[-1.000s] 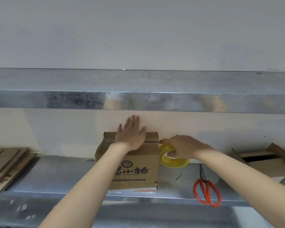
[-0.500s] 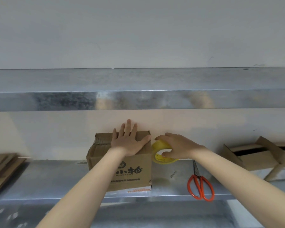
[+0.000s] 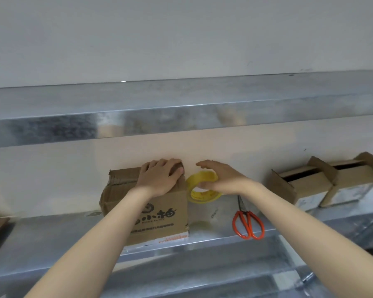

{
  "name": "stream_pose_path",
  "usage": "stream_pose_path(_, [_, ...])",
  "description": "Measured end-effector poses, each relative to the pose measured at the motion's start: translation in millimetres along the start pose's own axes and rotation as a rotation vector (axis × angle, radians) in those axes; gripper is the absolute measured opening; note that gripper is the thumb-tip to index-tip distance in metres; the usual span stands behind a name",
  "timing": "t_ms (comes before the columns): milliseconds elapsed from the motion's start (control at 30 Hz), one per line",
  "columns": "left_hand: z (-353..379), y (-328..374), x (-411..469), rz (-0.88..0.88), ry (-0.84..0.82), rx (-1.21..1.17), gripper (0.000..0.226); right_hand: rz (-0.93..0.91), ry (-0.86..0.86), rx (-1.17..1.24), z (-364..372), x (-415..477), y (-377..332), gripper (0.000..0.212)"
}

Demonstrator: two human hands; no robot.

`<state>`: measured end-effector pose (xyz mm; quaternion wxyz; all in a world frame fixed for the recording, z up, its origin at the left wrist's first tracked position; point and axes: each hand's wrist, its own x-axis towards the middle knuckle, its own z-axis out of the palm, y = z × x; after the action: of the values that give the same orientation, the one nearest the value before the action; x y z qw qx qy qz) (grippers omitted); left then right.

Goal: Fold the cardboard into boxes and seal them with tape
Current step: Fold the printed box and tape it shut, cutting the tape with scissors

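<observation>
Cardboard box [image 3: 159,216] light, crushable; left hand [image 3: 159,179] clamps its top edge. Beside box, right hand [image 3: 222,179] arches over yellow tape roll [image 3: 199,195], grip unclear.
</observation>
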<state>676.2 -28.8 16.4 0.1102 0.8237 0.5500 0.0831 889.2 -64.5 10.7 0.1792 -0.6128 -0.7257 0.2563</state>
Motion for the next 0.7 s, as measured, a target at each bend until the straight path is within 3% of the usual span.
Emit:
stream_pose_path(67, [-2.5, 1.7, -2.6, 0.002, -0.052, 0.015, 0.058, 0.028, 0.098, 0.099, 1.8, -9.9, -4.5, 0.064])
stream_pose_path(233, [-13.2, 7.1, -11.4, 0.062, -0.311, 0.158, 0.128, 0.181, 0.435, 0.459, 19.4, -35.3, 3.9, 0.056])
stream_pose_path(333, [-12.4, 11.3, -11.3, 0.085, -0.226, 0.164, 0.13, 0.359, 0.579, 0.552, 29.7, -54.4, 29.1, 0.052])
stream_pose_path(500, [-5.8, 40.8, -5.3, 0.133, -0.163, 0.079, 0.126, 0.601, 0.582, 0.479, 42.3, -79.4, 68.2, 0.058])
stream_pose_path(600, [-4.3, 54.0, -1.2, 0.151, -0.175, 0.07, 0.127, 0.742, 0.45, 0.284, 55.1, -84.4, 88.8, 0.05])
stream_pose_path(700, [-3.6, 51.4, 0.0, 0.129, -0.144, 0.032, 0.127, 0.757, 0.29, 0.053, 69.1, -81.1, 98.5, 0.038])
